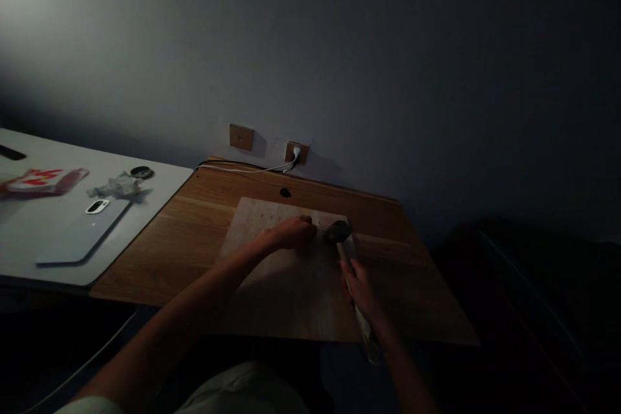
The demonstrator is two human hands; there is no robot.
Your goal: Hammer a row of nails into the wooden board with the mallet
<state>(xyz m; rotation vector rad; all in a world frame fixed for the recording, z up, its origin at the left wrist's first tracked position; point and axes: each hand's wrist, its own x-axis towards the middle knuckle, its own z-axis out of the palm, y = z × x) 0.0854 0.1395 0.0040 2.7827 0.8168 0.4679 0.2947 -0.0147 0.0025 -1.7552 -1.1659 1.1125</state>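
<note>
My right hand (pixel 358 284) is wrapped round the handle of a hammer (pixel 338 233). The hammer's dark head is over the far right part of a pale wooden board (pixel 286 284). Just left of the head, my left hand (pixel 294 231) is low over the board with its fingers closed. Whatever they pinch is too small and dark to name. A tiny light upright thing, perhaps a nail, shows between that hand and the hammer head. Several small dark marks dot the board's far left part.
The board lies on a brown wooden desk (pixel 184 239) against the wall. A cable runs to a socket (pixel 297 152). To the left, a white table (pixel 29 233) bears a scale (pixel 87 233), a crumpled clear bag (pixel 119 186), a tape roll (pixel 141 172) and a red-and-white packet (pixel 46 181).
</note>
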